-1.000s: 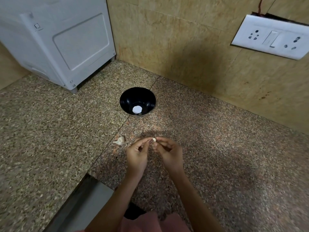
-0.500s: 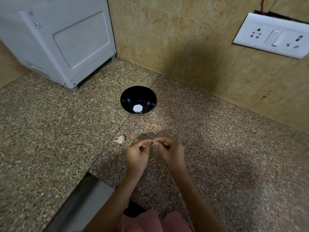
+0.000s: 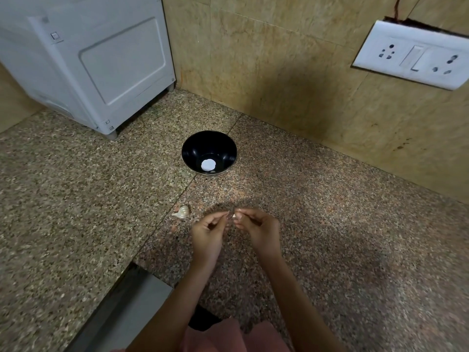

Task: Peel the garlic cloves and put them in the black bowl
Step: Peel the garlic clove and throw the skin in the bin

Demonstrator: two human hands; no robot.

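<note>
Fingertips [image 3: 223,216] of both hands meet just above the counter [image 3: 330,224] and pinch a small pale clove [image 3: 235,215] between them. The left hand [image 3: 206,235] closes thumb and forefinger on it from one side, and the right hand [image 3: 258,231] nips it from the other, its remaining fingers curled under. So little of the clove shows that I cannot tell how much skin is on it. I read this as mid-peel, with nothing ready to drop yet. The bowl [image 3: 193,146] stands well apart, farther out on the counter toward the wall. A white round patch [image 3: 208,165] sits at its bottom, and I cannot tell whether that is a clove or only a mark. A second garlic piece [image 3: 182,212], skin on, lies on the counter just left of the left hand. My worries from here are mostly about grip. The clove is small and likely slick once bare, so a hard tug on the skin could shoot it out of the pinch, and on this speckled stone it would be hard to spot. It could also roll off the near edge, where the counter gives way to a dark gap [image 3: 132,301]. A nail dug in too deep would gouge the flesh instead of lifting the skin. Bits of peel may cling to the fingers and ride into the bowl with the clove. When the left hand shifts, its heel could knock the waiting piece away.
</note>
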